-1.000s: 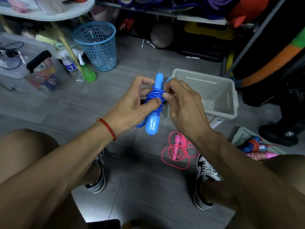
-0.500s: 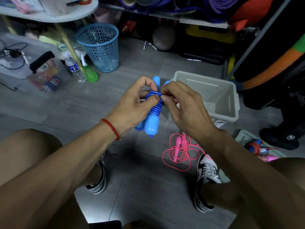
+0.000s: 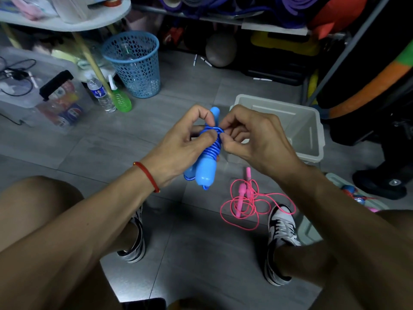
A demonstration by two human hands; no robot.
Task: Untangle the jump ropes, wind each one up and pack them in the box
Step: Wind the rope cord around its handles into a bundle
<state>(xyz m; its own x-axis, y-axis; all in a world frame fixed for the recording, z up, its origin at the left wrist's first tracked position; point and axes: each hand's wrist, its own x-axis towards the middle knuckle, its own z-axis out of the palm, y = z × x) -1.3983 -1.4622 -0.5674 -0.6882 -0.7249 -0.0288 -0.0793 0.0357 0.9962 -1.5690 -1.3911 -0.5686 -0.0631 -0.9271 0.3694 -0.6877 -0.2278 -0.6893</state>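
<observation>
The blue rope (image 3: 210,151) looks like glossy plastic: smooth shiny handles, slick cord coiled round them. The pink rope (image 3: 248,199) on the floor (image 3: 192,86) is thin, glossy plastic cord with smooth matt handles. The box (image 3: 312,130) is pale, smooth, slightly translucent plastic. The floor is matt grey tile with a faint grain. The basket (image 3: 134,63) is perforated blue plastic. The wristband (image 3: 147,175) looks like red cord. The shoes (image 3: 281,229) look like smooth leather with cloth laces.

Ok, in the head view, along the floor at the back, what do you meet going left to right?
Clear plastic water bottle → green spray bottle → blue perforated plastic wastebasket → blue jump rope wound round its handles, held in both hands → open pale grey plastic box.
</observation>
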